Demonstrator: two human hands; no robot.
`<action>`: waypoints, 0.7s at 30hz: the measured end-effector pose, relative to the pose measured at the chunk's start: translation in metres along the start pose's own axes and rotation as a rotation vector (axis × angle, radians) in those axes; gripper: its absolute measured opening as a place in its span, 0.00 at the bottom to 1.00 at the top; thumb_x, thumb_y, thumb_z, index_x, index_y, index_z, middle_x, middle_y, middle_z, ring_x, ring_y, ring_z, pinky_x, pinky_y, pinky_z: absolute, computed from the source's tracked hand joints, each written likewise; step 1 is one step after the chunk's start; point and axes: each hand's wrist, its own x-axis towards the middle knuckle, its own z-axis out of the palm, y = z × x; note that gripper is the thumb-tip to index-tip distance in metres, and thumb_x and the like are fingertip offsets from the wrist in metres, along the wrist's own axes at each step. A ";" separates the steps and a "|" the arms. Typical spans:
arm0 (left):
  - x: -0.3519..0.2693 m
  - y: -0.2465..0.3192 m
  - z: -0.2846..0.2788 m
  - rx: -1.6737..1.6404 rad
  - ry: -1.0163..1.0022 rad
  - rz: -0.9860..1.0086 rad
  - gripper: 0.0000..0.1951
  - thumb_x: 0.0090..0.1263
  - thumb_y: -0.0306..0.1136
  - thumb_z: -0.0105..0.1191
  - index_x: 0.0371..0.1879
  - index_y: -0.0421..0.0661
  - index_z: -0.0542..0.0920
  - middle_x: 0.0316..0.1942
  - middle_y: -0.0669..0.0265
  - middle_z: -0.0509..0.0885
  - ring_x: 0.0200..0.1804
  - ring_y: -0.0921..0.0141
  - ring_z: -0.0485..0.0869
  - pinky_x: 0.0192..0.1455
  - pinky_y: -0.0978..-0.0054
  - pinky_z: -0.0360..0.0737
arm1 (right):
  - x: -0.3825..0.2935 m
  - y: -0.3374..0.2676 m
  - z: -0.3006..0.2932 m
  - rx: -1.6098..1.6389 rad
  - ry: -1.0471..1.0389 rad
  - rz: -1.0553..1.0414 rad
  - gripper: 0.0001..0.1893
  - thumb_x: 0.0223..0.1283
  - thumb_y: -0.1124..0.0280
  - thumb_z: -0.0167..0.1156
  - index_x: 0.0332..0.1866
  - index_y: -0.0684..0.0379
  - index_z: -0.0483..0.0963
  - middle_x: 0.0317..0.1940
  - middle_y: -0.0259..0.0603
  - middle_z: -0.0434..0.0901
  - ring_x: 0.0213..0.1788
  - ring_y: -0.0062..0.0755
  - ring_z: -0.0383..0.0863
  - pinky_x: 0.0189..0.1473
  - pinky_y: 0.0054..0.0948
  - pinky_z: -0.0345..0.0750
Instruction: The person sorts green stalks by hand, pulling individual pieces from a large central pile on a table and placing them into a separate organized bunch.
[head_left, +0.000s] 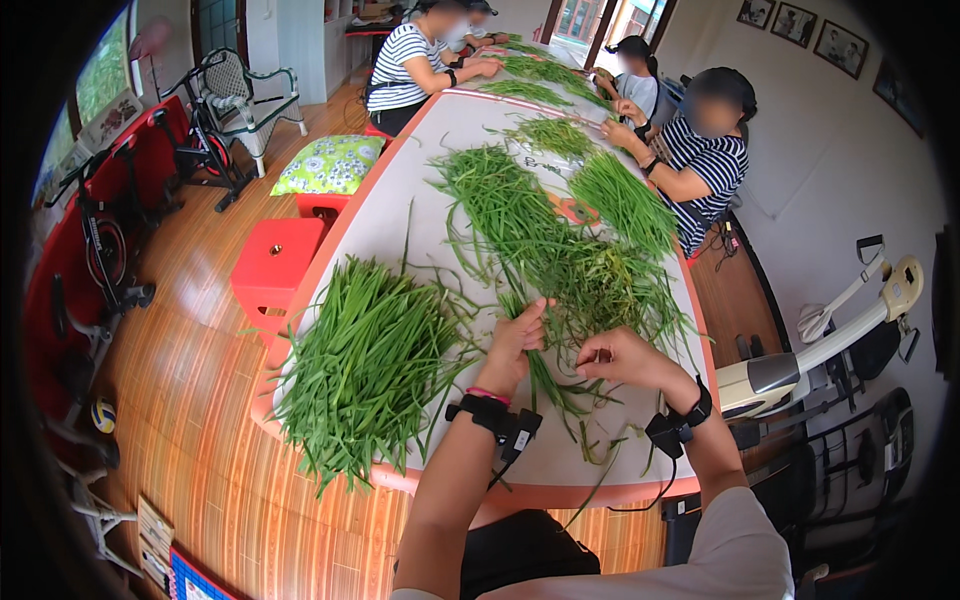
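My left hand (516, 341) is closed around a small bunch of green chive-like stalks (541, 379), their leafy ends trailing toward me over the white tabletop. To the right, my right hand (611, 358) hovers with curled fingers, thumb and forefinger close together; whether a thin blade lies between them is too small to tell. Left of my hands rests a large heap of long green leaves (367, 360). Beyond them spreads a loose pile of stalks (502, 195), with a tangle of wilted yellowish scraps (619, 281) near my right hand. Loose blades (592, 446) lie close to the near edge.
The long table (450, 112) has an orange rim. A neater chive bundle (622, 199) lies at right, near a person in stripes (697, 165). Other people sit farther along. Red stools (274, 255) stand at left; exercise equipment (817, 352) is at right.
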 end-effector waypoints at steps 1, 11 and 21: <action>-0.001 0.001 -0.001 -0.047 0.004 0.036 0.13 0.65 0.40 0.55 0.40 0.43 0.78 0.13 0.82 0.54 0.14 0.85 0.52 0.17 0.86 0.49 | -0.001 0.004 -0.003 0.028 0.002 0.010 0.07 0.49 0.71 0.63 0.31 0.63 0.77 0.21 0.35 0.77 0.22 0.17 0.71 0.26 0.21 0.68; -0.003 0.005 0.011 -0.103 -0.149 0.155 0.11 0.66 0.39 0.53 0.33 0.43 0.75 0.13 0.81 0.57 0.15 0.85 0.54 0.18 0.86 0.51 | 0.010 0.086 -0.045 -0.819 0.895 0.074 0.13 0.42 0.71 0.66 0.35 0.64 0.77 0.26 0.44 0.79 0.28 0.45 0.79 0.31 0.31 0.75; -0.015 0.006 0.020 0.198 -0.270 0.029 0.11 0.62 0.37 0.57 0.31 0.43 0.74 0.12 0.81 0.60 0.14 0.84 0.55 0.19 0.84 0.51 | 0.058 0.039 -0.011 1.254 0.070 0.054 0.24 0.64 0.48 0.46 0.41 0.63 0.71 0.16 0.25 0.63 0.12 0.11 0.56 0.13 0.15 0.54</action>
